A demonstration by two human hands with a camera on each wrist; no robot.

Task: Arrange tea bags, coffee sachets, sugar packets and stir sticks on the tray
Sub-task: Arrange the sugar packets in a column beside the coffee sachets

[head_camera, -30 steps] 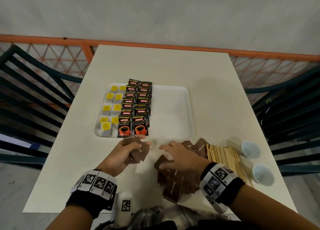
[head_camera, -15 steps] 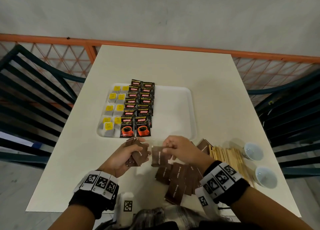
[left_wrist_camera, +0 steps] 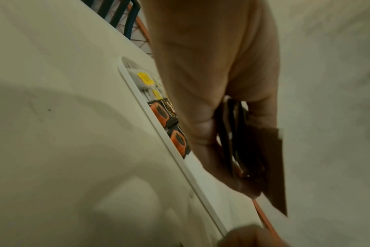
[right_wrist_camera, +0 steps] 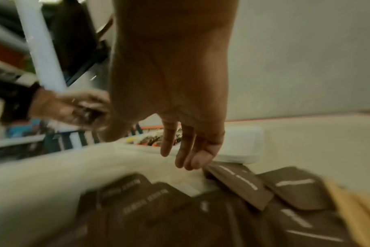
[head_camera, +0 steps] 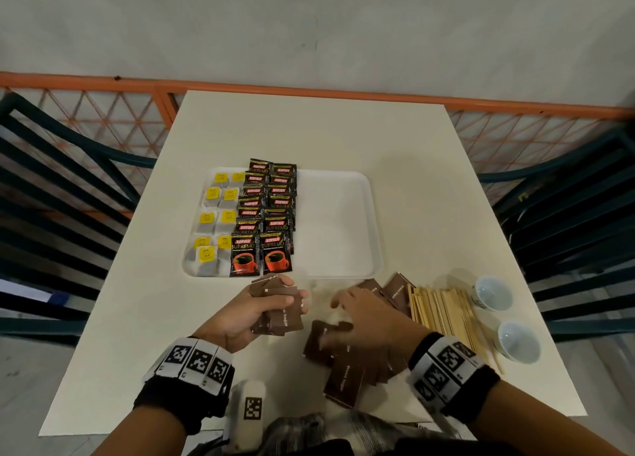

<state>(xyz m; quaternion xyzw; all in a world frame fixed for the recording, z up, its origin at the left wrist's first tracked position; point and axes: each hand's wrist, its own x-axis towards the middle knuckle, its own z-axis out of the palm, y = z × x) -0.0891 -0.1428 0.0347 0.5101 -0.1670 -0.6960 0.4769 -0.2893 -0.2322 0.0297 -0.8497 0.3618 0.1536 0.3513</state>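
A white tray (head_camera: pixel 340 222) holds tea bags (head_camera: pixel 213 222) with yellow tags on its left and black coffee sachets (head_camera: pixel 266 222) in two columns beside them; its right half is bare. My left hand (head_camera: pixel 275 301) grips a stack of brown sugar packets (head_camera: pixel 281 313) just in front of the tray, also seen as dark packets (left_wrist_camera: pixel 262 150) in the left wrist view. My right hand (head_camera: pixel 350 313) hovers with relaxed fingers (right_wrist_camera: pixel 186 150) over the loose pile of brown sugar packets (head_camera: pixel 343 373) and holds nothing. Wooden stir sticks (head_camera: pixel 443 311) lie to the right.
Two small white cups (head_camera: pixel 493 292) (head_camera: pixel 517 340) stand at the table's right edge beside the sticks. Dark metal chairs (head_camera: pixel 51 198) flank the table on both sides. An orange railing (head_camera: pixel 309 91) runs behind the far edge.
The packet my right hand pinched half a second ago is now in the left hand's stack. My right hand has moved back right and down over the loose pile.
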